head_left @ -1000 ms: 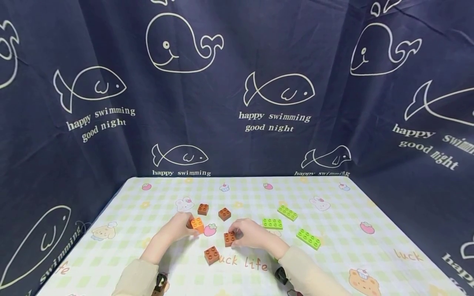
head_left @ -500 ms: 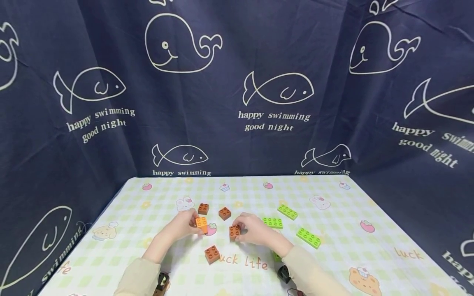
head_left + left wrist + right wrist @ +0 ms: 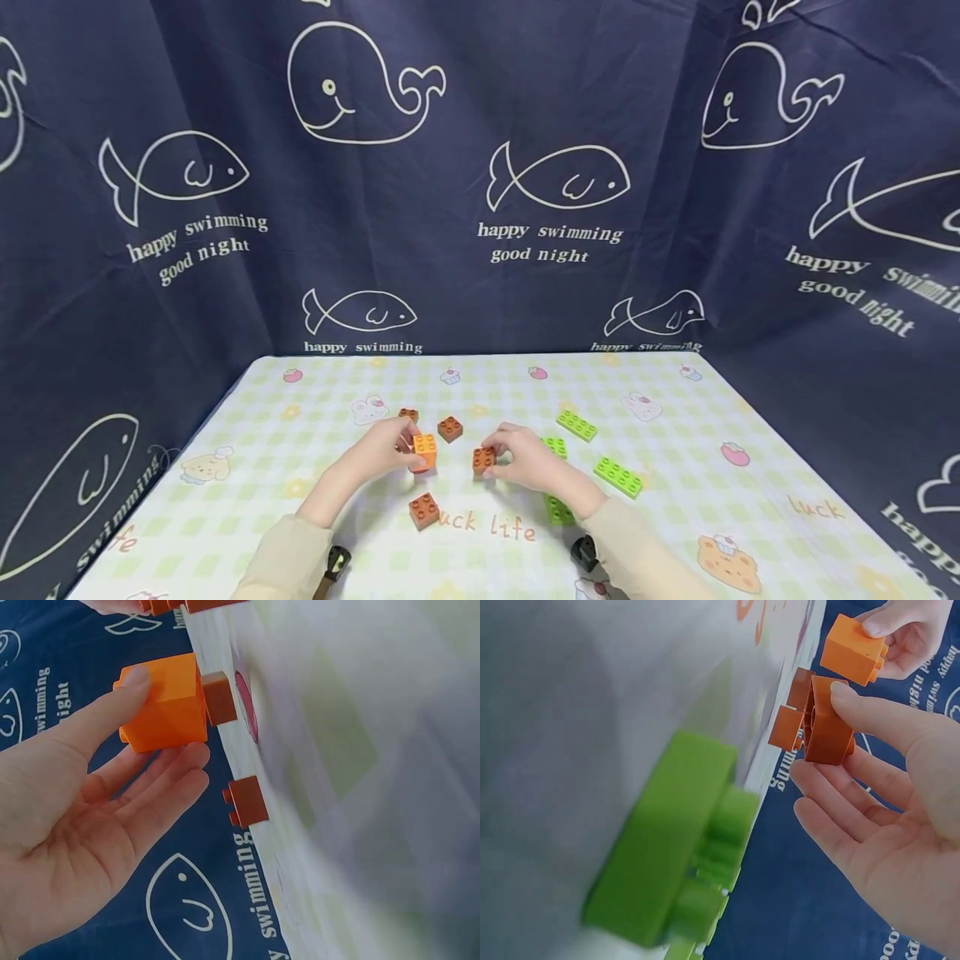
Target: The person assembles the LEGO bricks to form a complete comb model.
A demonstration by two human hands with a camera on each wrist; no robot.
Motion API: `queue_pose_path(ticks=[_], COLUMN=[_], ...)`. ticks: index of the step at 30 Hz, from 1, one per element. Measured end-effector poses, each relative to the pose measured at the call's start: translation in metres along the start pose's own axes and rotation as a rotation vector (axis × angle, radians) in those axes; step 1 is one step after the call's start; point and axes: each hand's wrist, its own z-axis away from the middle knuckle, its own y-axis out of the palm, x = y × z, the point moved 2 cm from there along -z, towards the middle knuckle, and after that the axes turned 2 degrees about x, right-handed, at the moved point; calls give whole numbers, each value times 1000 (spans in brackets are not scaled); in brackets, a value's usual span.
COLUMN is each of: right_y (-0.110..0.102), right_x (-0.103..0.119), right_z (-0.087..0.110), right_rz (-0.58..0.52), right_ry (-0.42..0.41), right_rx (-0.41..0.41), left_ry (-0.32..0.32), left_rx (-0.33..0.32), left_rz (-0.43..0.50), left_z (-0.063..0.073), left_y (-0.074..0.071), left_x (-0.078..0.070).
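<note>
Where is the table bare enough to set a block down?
Bare cloth lies left of the left forearm and right of the rightmost green block. Crowded: around the left hand and right hand, among brown blocks.

In the lower part of the head view, the person's left sleeve, left of centre, is pale beige, plain and softly creased, ending partway along the forearm. The right sleeve, right of centre, matches it in colour and cut. Beside the left one shows a small black device; beside the right, another black fitting. The left hand and right hand are bare.
</note>
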Motion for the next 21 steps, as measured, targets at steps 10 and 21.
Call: queue_pose_path(ticks=[10, 21], right_y=[-8, -16], right_x=[-7, -13], right_z=[9, 19], right_rz=[-3, -8], right_ry=[8, 51], right_rx=[-52, -99], left_ry=[36, 87], left_rx=[41, 99], left_rz=[33, 10], left_z=[-6, -8], left_y=[6, 20], left_x=[-13, -28])
